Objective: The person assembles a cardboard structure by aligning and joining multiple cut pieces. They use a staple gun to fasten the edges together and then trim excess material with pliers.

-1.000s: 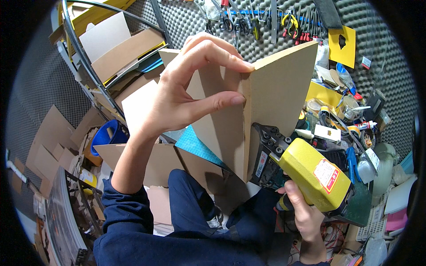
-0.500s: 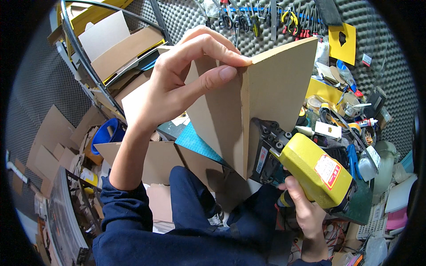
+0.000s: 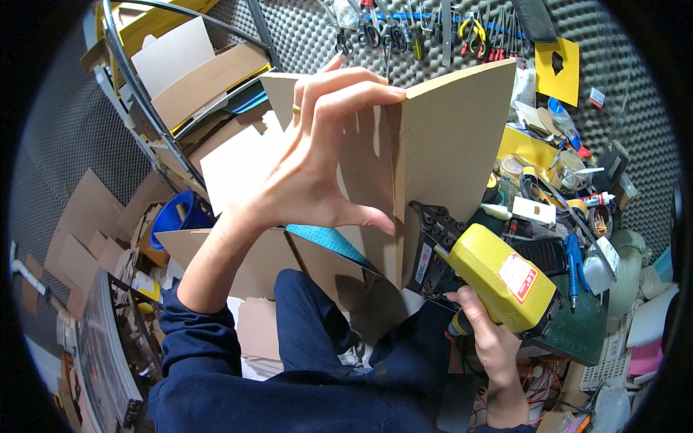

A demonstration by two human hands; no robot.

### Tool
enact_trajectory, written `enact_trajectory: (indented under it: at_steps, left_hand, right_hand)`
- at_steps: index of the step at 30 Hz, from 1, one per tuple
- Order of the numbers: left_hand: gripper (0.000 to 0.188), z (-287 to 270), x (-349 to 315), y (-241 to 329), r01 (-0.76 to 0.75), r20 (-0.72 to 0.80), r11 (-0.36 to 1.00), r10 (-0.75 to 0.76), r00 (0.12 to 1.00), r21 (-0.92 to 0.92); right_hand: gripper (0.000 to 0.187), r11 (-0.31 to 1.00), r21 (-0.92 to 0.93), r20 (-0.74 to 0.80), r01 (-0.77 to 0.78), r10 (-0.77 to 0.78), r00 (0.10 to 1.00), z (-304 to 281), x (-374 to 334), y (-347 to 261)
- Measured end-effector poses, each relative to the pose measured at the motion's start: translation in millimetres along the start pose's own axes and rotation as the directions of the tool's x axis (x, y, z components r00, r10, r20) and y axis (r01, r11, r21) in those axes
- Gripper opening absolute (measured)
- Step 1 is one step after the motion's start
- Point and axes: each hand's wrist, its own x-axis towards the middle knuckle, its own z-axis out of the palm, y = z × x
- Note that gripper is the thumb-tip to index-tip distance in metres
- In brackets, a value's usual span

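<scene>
Two flat brown boards meet in a corner with a vertical edge: the right-hand board and the left-hand board, partly behind my hand. My left hand spans that edge, fingertips at the top corner and thumb pressed lower down on the left board. In my right hand is a yellow and black nail gun, its handle hidden behind its body. The black nose of the gun rests at or very close to the right board beside the edge; contact cannot be made out.
A teal cutting mat lies behind the boards. Another brown board stands at left, near a blue bucket. On the right are a blue air blow gun and crowded supplies. Pliers and scissors hang on the far foam wall.
My left thumb has moved from the top corner down along the edge, spreading the hand. The nail gun has shifted slightly left and down in my right hand. The boards have barely moved.
</scene>
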Motion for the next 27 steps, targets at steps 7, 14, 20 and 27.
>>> enact_trajectory:
  at_steps: [7,14,20,27]
  left_hand:
    - [0.119,4,2,-7,-0.01,-0.064,1.0,0.009,0.998,-0.005]
    - [0.097,-8,8,-32,-0.123,-0.024,0.983,0.121,0.992,-0.137]
    - [0.121,-23,-4,-24,-0.041,0.095,0.978,0.062,0.994,-0.205]
    - [0.141,7,-10,4,0.169,-0.037,0.985,-0.167,0.985,0.046]
  right_hand:
    - [0.038,0.984,0.174,-0.093,-0.034,0.051,0.994,5,3,-3]
    - [0.035,0.979,0.187,-0.186,-0.083,0.118,0.975,12,1,-6]
    - [0.036,0.996,0.089,-0.168,-0.017,0.032,0.985,12,-1,-3]
    - [0.043,0.977,0.15,-0.301,-0.15,0.189,0.935,18,0,-18]
